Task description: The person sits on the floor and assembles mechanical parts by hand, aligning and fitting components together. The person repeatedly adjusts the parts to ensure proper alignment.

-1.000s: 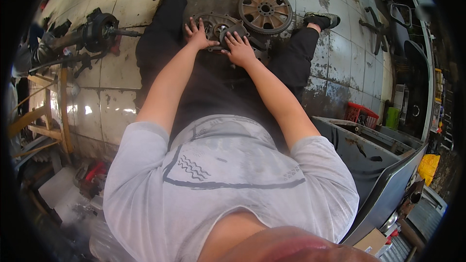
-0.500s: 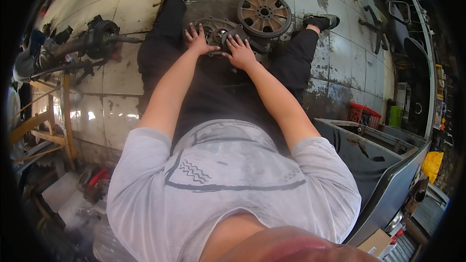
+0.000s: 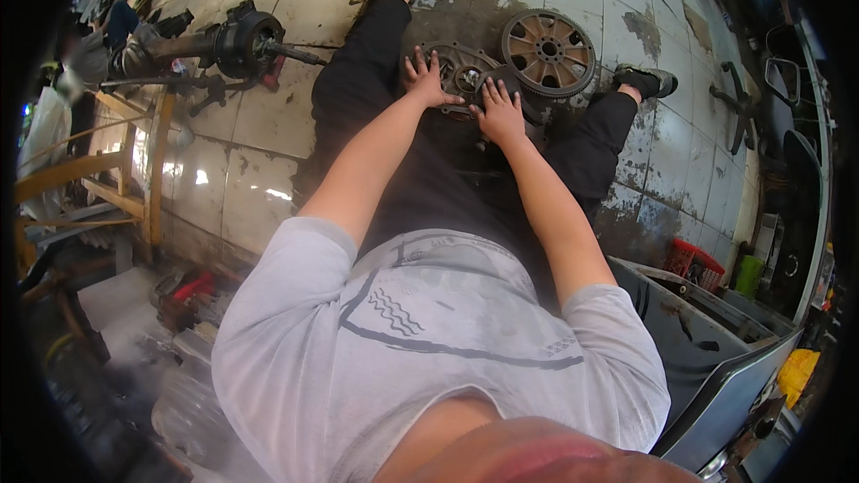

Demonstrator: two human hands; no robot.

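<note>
A grey metal housing (image 3: 455, 55) with a scalloped rim and round openings lies on the floor between my spread legs. My left hand (image 3: 424, 84) lies on its near left side, fingers spread. Across from it, my right hand (image 3: 501, 114) rests with fingers apart on a dark, rounded piece (image 3: 506, 80) at the housing's right side. Neither hand is closed around anything. My palms and forearms hide the near part of the housing. Just beyond my right hand sits a large toothed flywheel (image 3: 548, 52), flat on the tiles, with brownish sections around its hub.
To the left, a dark axle-like assembly (image 3: 242, 45) points its shaft toward my leg, above a wooden frame (image 3: 134, 161). At right stand a grey metal cabinet (image 3: 644, 313), a red basket (image 3: 691, 261) and a green container (image 3: 749, 275). The floor tiles are stained and broken.
The whole view has shifted, so the scene sits farther right and slightly lower. Both hands remain on the parts. The dark piece under my right hand now shows a rounder outline.
</note>
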